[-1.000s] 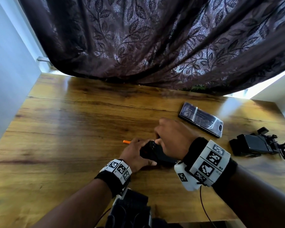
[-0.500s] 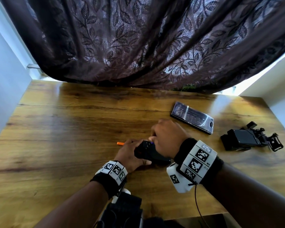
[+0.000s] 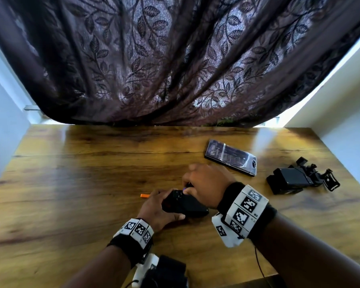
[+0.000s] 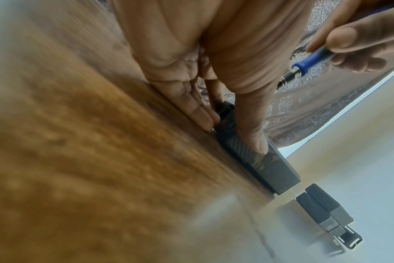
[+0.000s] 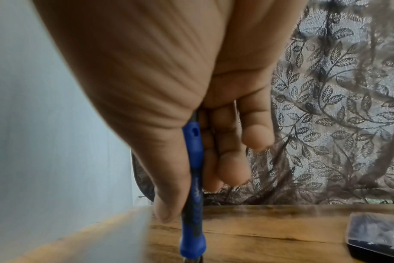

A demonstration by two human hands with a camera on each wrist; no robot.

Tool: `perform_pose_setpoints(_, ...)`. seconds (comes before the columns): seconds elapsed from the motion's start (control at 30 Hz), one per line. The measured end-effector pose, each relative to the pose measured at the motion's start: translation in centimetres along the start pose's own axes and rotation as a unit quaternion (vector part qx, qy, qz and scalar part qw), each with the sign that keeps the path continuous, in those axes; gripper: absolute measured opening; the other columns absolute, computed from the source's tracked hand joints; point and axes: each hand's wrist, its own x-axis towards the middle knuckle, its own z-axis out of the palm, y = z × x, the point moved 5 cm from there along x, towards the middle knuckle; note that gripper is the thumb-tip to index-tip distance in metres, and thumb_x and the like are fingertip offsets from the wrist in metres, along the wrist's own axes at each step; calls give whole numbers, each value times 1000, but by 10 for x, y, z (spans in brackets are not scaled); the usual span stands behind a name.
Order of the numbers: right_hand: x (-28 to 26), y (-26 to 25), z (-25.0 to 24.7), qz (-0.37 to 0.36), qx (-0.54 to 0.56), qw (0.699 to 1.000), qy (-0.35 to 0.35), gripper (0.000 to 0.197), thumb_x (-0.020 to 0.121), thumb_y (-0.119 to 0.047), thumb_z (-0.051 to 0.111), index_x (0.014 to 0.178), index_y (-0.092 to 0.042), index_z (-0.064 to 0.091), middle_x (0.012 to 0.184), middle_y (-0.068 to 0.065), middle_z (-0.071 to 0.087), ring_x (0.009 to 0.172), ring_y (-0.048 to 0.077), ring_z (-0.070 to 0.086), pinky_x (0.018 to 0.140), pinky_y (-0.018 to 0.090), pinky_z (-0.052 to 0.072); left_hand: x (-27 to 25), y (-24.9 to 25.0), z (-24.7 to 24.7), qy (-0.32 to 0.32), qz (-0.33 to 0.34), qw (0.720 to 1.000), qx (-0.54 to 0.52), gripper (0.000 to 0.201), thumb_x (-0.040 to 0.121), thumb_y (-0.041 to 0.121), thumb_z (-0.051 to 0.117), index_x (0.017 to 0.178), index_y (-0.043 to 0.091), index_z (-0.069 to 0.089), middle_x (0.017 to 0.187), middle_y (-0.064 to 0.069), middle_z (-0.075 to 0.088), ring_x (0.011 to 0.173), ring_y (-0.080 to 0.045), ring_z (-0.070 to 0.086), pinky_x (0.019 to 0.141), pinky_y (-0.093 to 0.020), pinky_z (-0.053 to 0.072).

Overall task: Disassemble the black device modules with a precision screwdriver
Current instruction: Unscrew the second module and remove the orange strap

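Black device module (image 3: 185, 205) lies flat on the wooden counter (image 3: 81, 183), toward the middle of its near edge. Left hand (image 3: 157, 210) holds it down, thumb along its top face and fingers against its far side. Right hand (image 3: 206, 183) pinches a blue-handled precision screwdriver (image 5: 192, 178) between thumb and fingers, tip angled down toward the module's far end. An orange bit (image 3: 145, 195) lies just past the left fingers. A clear-lidded bit case (image 3: 230, 156) and another black module with clips (image 3: 293, 180) sit nearer the right edge.

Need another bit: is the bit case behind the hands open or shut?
Shut: the bit case lies flat, its clear lid down over the rows of bits.
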Motion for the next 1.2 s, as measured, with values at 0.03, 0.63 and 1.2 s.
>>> perform_pose_setpoints(0.03, -2, -1, 0, -3, -3, 1000, 5, 24, 100, -44, 55, 113, -26, 65, 114, -3, 58, 101, 21, 60, 78, 35, 49, 0, 0, 0, 0, 0, 1000, 0, 98, 65, 53, 90, 149, 37, 43, 129, 19, 38, 127, -11, 45, 108, -30, 42)
perform_pose_setpoints(0.63, -24, 1, 15, -22, 101, 990, 96, 21, 102, -41, 50, 115, -29, 62, 110, -7, 58, 101, 15, 57, 82, 33, 50, 2, 3, 3, -3, 15, 999, 40, 92, 66, 55, 88, 145, 37, 46, 129, 17, 39, 117, -8, 50, 103, -29, 46)
perform_pose_setpoints(1.2, -91, 124, 53, 159, 561, 757, 294, 19, 80, -40, 82, 95, -28, 82, 77, -7, 73, 63, 11, 63, 67, 29, 55, -17, 43, -27, 56, 15, 997, -46, 78, 63, 44, 94, 124, 37, 44, 114, 16, 57, 98, 1, 54, 72, -12, 43)
